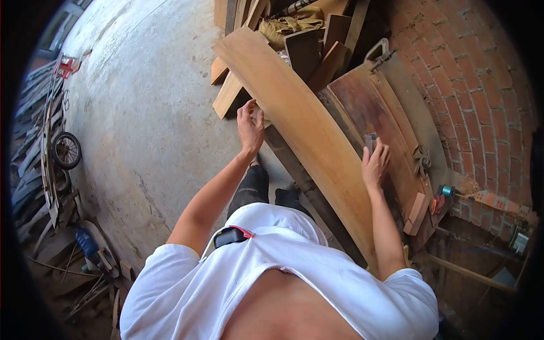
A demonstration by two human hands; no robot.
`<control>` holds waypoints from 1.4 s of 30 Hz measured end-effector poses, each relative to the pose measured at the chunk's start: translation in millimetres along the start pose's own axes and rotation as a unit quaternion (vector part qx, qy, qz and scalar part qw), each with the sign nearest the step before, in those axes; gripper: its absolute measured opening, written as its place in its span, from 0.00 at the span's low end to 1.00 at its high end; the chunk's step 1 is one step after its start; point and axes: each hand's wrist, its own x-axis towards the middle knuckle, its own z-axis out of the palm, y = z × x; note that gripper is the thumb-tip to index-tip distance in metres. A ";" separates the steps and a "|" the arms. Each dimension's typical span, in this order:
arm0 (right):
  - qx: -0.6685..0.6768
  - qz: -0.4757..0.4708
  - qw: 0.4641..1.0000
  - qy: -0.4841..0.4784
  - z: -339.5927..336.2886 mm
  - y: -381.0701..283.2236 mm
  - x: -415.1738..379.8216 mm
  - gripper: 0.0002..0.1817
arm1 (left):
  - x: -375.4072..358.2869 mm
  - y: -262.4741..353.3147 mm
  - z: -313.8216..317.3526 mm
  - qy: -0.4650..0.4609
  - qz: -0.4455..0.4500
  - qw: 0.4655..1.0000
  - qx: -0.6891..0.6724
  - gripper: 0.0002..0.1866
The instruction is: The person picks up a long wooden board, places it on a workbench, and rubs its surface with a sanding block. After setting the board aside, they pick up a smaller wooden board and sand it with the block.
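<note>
A long, wide wooden plank [294,119] runs diagonally in front of me, from the far left down toward my right side. Beside its left edge is my left hand [250,127], with loosely bent fingers apart and nothing visible in them. Over the plank's right side, my right hand [375,163] grips a small grey block [370,141] between thumb and fingers; its exact kind I cannot tell. A dark reddish-brown board [371,105] lies just beyond that hand on the bench.
A metal clamp [381,54] sits at the board's far end, near a brick wall [476,85]. A star-shaped metal knob [422,161] and a wood block [417,213] are to the right. Wood offcuts [334,59] lean ahead. A wheel [66,151] stands left on the concrete floor [141,102].
</note>
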 end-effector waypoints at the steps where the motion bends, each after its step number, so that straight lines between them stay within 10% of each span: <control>1: -0.037 0.022 0.998 0.051 0.4 31.9 9.0 0.26 | -13.3 7.5 2.0 -0.017 0.026 0.999 0.010 0.20; 6: -0.114 0.145 0.979 -0.084 -17.2 127.2 14.0 0.34 | -72.1 23.4 22.9 -0.113 -0.002 0.993 0.017 0.21; 9: -0.078 0.031 0.996 -0.012 -60.3 125.1 -30.3 0.36 | -87.8 43.6 32.6 -0.141 0.019 0.990 -0.001 0.20; 12: 0.009 0.136 0.973 -0.184 -109.3 130.4 -106.2 0.37 | -89.7 43.5 43.6 -0.173 -0.017 0.984 -0.046 0.21; 14: 0.109 0.233 0.883 -0.393 -119.4 156.0 -152.5 0.45 | -92.5 45.8 45.2 -0.180 -0.224 0.942 -0.173 0.22; 17: 0.163 0.261 0.841 -0.445 -141.6 159.3 -172.1 0.52 | -91.9 12.0 52.5 -0.089 -0.498 0.805 -0.310 0.25; 21: 0.136 0.219 0.891 -0.373 -129.3 160.9 -187.4 0.42 | -140.0 46.6 45.3 -0.100 -0.569 0.788 -0.211 0.32; 26: 0.168 0.161 0.899 -0.370 -202.1 107.3 -169.4 0.30 | -170.8 75.8 60.4 -0.175 -0.656 0.639 -0.362 0.36; 35: -0.015 0.047 0.990 -0.135 -301.8 50.5 -159.5 0.15 | -166.7 123.1 146.7 -0.183 -0.628 0.632 -0.415 0.30; 37: -0.040 0.023 0.994 -0.095 -286.0 57.6 -174.4 0.12 | -161.1 96.6 151.6 -0.350 -0.581 0.408 -0.611 0.32; 40: -0.145 0.046 0.987 -0.060 -248.9 59.9 -205.5 0.09 | -168.3 107.0 111.8 -0.305 -0.546 0.420 -0.657 0.26; 42: -0.158 0.058 0.983 -0.074 -222.9 62.4 -227.6 0.09 | -169.6 108.8 85.2 -0.281 -0.515 0.529 -0.613 0.34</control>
